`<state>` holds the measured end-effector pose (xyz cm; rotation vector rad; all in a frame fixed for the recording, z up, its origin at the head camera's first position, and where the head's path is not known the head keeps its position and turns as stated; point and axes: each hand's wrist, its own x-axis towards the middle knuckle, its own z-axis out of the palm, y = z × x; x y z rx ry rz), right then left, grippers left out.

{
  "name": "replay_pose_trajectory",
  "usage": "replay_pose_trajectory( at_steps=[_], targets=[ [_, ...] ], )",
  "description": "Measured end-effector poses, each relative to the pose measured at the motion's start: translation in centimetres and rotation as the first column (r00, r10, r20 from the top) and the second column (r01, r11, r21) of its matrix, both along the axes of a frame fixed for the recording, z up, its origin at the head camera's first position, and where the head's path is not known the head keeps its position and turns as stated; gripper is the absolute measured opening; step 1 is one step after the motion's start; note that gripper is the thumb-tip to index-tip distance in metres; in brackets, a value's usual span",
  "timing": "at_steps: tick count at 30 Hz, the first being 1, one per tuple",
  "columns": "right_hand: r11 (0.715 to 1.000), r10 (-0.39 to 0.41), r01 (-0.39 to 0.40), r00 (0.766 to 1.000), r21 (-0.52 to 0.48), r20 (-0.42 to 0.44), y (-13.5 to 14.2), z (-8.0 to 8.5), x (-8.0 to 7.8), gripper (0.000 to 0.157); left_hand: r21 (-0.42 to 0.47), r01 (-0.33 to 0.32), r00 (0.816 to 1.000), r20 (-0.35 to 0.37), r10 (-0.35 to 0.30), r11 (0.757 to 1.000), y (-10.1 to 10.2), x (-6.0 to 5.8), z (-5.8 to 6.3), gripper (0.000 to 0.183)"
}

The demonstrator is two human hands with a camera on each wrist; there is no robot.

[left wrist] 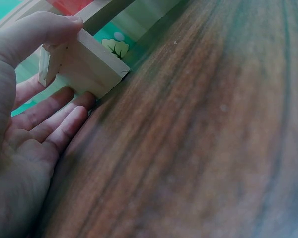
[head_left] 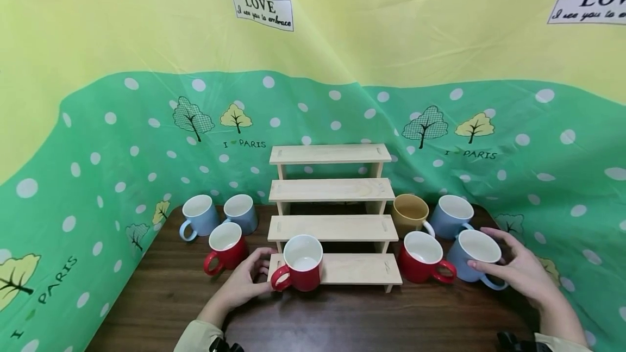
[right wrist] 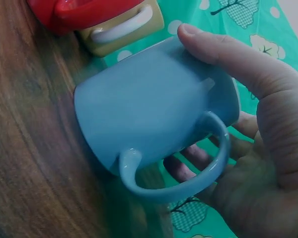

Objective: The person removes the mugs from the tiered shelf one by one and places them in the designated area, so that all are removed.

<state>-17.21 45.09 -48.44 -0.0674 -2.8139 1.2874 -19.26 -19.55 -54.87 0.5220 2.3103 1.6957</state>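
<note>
My left hand [head_left: 244,277] holds the left end of the lowest step of a pale wooden tiered stand [head_left: 362,269]. In the left wrist view its thumb lies at the board's corner, the other fingers by the stand's leg [left wrist: 89,67]. A red mug [head_left: 304,276] stands upright on that step's left part, handle to the left. On the right, my right hand [head_left: 525,273] grips a light blue mug [head_left: 464,259], thumb at the rim and fingers around the far side. The right wrist view shows this blue mug [right wrist: 144,104] with its handle beside the palm.
Left of the stand are two blue mugs [head_left: 207,220] and a red mug [head_left: 235,251]. Right of it stand a tan mug [head_left: 405,221], a red mug [head_left: 413,270] and another blue mug [head_left: 442,226]. A printed cloth [head_left: 332,107] hangs behind the dark wooden table [head_left: 362,319].
</note>
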Motion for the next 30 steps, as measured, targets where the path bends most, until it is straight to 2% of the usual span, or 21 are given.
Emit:
replay_pose_trajectory(
  at_steps=[5, 9, 12, 15, 17, 20, 23, 30],
  targets=[
    [0.999, -0.009, 0.011, 0.998, 0.038, -0.059, -0.7, 1.0, 0.2, 0.097, 0.002, 0.000, 1.000, 0.001, 0.000, 1.000, 0.0, 0.0, -0.1, 0.073],
    [0.988, -0.067, 0.083, 0.991, 0.133, -0.120, -1.5, 2.5, 0.4, 0.094, 0.006, 0.003, 1.000, -0.001, -0.003, 1.000, 0.0, 0.0, -0.1, 0.073],
    [0.976, -0.086, 0.125, 0.973, 0.178, -0.214, -2.2, 3.5, 0.6, 0.087, 0.003, 0.003, 1.000, -0.002, -0.003, 1.000, 0.0, 0.0, -0.1, 0.073],
    [0.976, -0.083, 0.136, 0.955, 0.173, -0.284, -3.2, 4.5, 0.8, 0.083, 0.001, 0.001, 1.000, -0.003, -0.001, 1.000, 0.0, 0.0, 0.0, 0.073],
    [0.982, -0.081, 0.128, 0.952, 0.141, -0.296, -4.1, 5.0, 0.9, 0.082, 0.003, 0.001, 1.000, -0.003, -0.001, 1.000, 0.0, 0.0, 0.0, 0.073],
    [0.995, -0.072, 0.090, 0.938, 0.039, -0.339, -5.6, 5.8, 1.2, 0.077, 0.004, -0.003, 1.000, 0.001, 0.003, 1.000, 0.0, 0.0, -0.1, 0.073],
    [0.999, -0.042, 0.026, 0.915, -0.045, -0.401, -7.4, 6.2, 1.2, 0.072, 0.006, -0.004, 1.000, 0.000, 0.004, 1.000, 0.0, 0.0, -0.2, 0.073],
    [0.987, 0.104, -0.151, 0.863, -0.058, -0.494, -11.8, 6.3, 1.1, 0.072, 0.004, -0.001, 1.000, -0.008, 0.001, 1.000, 0.0, -0.1, -0.3, 0.073]
  ],
)
